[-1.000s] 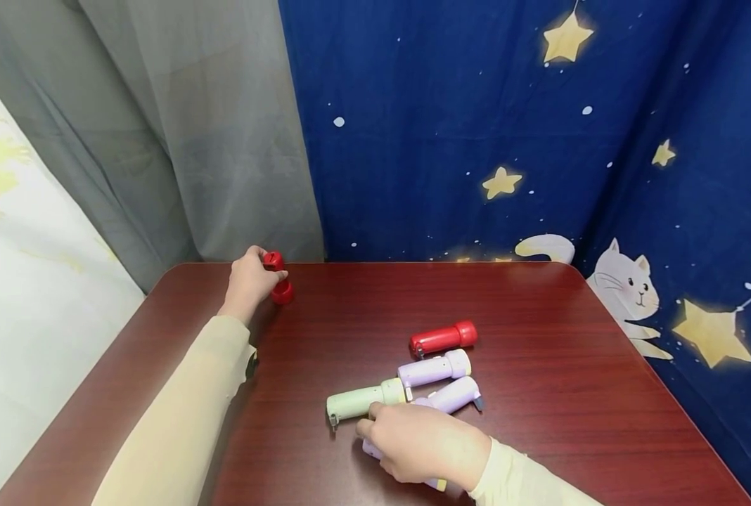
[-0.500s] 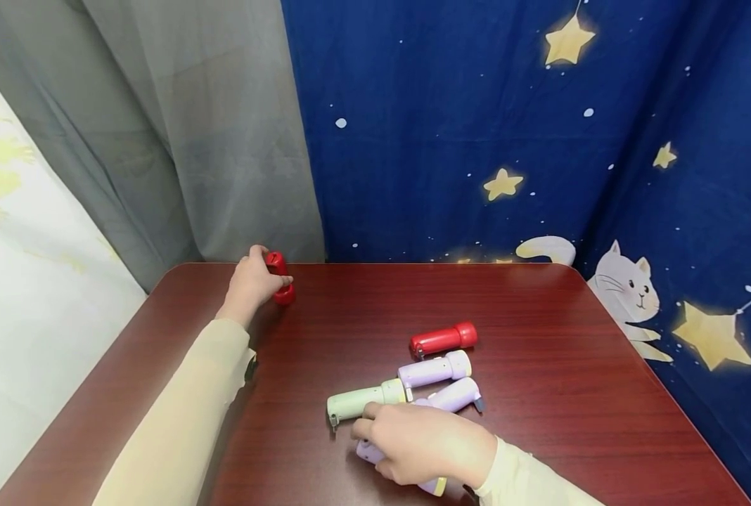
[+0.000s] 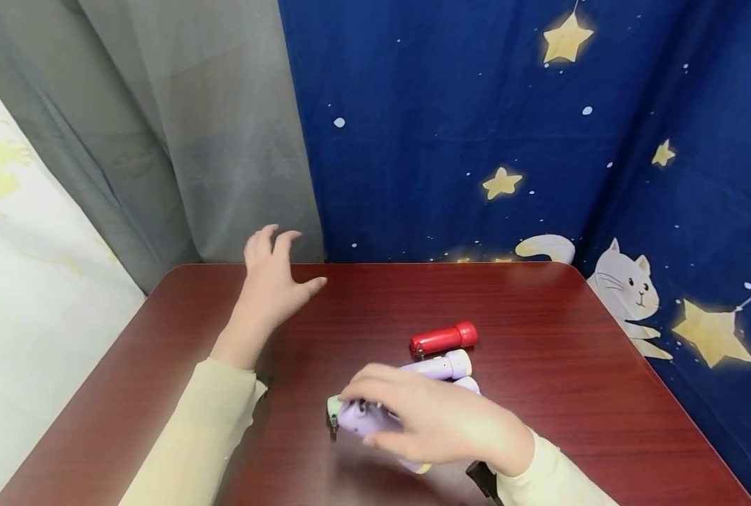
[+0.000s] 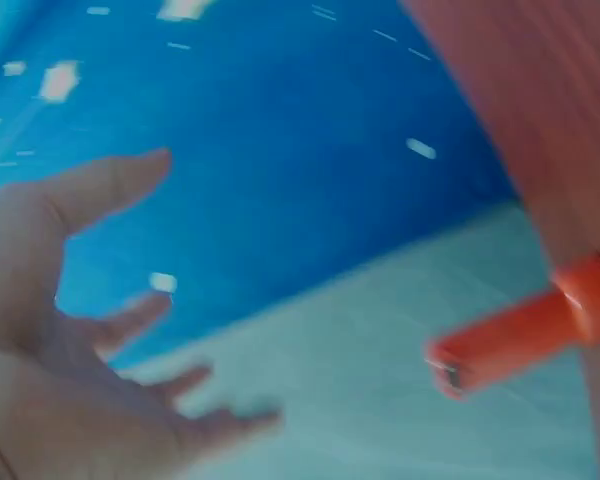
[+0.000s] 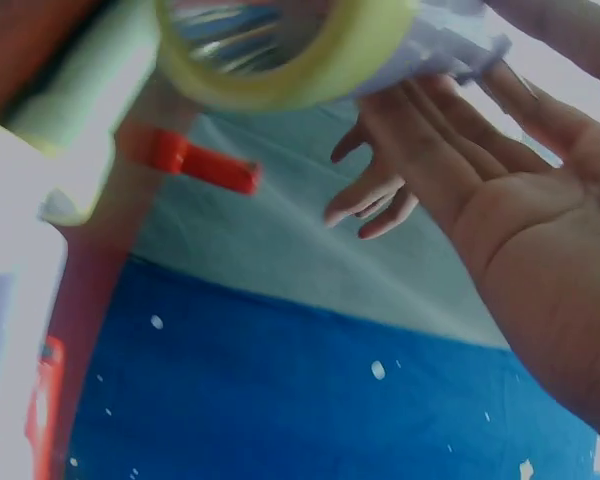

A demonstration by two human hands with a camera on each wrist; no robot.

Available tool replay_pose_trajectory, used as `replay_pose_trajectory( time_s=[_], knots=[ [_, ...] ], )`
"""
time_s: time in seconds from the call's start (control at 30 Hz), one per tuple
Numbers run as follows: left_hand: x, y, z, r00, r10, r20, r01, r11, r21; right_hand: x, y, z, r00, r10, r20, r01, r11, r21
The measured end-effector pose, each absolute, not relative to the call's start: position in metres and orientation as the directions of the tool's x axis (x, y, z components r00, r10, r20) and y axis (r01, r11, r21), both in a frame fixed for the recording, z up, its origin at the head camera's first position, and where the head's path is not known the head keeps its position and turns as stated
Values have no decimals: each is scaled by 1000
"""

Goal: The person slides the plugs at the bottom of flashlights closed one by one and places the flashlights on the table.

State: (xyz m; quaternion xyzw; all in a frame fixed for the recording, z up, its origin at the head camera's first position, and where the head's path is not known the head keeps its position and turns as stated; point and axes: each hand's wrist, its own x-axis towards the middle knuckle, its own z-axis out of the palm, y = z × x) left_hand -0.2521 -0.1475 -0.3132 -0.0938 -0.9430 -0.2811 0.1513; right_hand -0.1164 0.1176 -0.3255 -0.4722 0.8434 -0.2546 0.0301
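My right hand [image 3: 445,422] grips a lilac flashlight [image 3: 366,419] just above the table, tilted, its yellow-rimmed lens end [image 5: 280,95] large at the top of the right wrist view. Fingers spread, my left hand [image 3: 271,288] is raised over the far left of the table and holds nothing. A red flashlight [image 4: 510,340] stands upright on the table, apart from that hand in the left wrist view; in the head view the hand hides it. Around my right hand lie a green flashlight [image 3: 334,406], mostly covered, and two lilac flashlights, one farther [image 3: 454,365], one nearer [image 3: 469,384].
Another red flashlight [image 3: 441,340] lies behind the lilac ones on the dark red tabletop [image 3: 572,393]. Grey curtain [image 3: 242,140] and blue star-patterned curtain [image 3: 426,140] hang at the table's far edge. A black piece [image 3: 483,479] sits at my right wrist.
My left hand has let go of the upright red flashlight, lifted, and spread its fingers. My right hand has raised the lilac flashlight off the table.
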Motion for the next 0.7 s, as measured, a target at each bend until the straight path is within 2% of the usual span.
replay_pose_trajectory(
  time_s=[0.1,0.2,0.3,0.4,0.5,0.7],
  knots=[
    [-230,-136,-303,-878,271,395,458,715,528,-122,121,-316,-583,-734,348,-779,384,-495],
    [-209,-127,-300,-795,462,393,601,515,611,-126,124,-309,-623,-627,468,-756,331,-564],
    [-191,-117,-301,-719,609,336,577,252,777,-129,128,-305,-662,-522,538,-724,259,-639],
    [-178,-107,-305,-673,691,264,449,98,888,-130,133,-303,-697,-441,565,-689,195,-698],
    [-171,-97,-312,-657,707,262,474,117,873,-132,138,-301,-723,-398,564,-661,164,-732],
    [-167,-82,-322,-695,628,349,586,214,781,-136,145,-303,-739,-403,539,-641,176,-747]
  ],
)
